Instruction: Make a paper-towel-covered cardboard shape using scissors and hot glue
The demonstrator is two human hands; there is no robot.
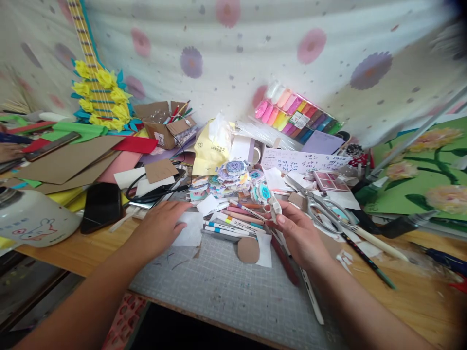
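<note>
My left hand [162, 227] rests over a piece of white paper [191, 231] on the grey gridded cutting mat [222, 287]. Its fingers are stretched out and hold nothing visible. Between the thumb and fingers of my right hand [301, 238] is a small white roll-shaped object [276, 206], raised above the pens; its exact kind is unclear. Several markers [228, 231] lie between my hands. Just in front of them is a round brown cardboard disc [248, 250], partly over another white paper piece [264, 250]. Colourful paper cutouts [231, 177] are heaped behind the markers.
Large scissors [326, 206] and a dark pencil [368, 260] lie to the right. A black phone [101, 208] and a white rounded container [34, 218] stand left. Behind are a yellow bag [211, 153], a cardboard box [164, 131] and a coloured clay pack [297, 114].
</note>
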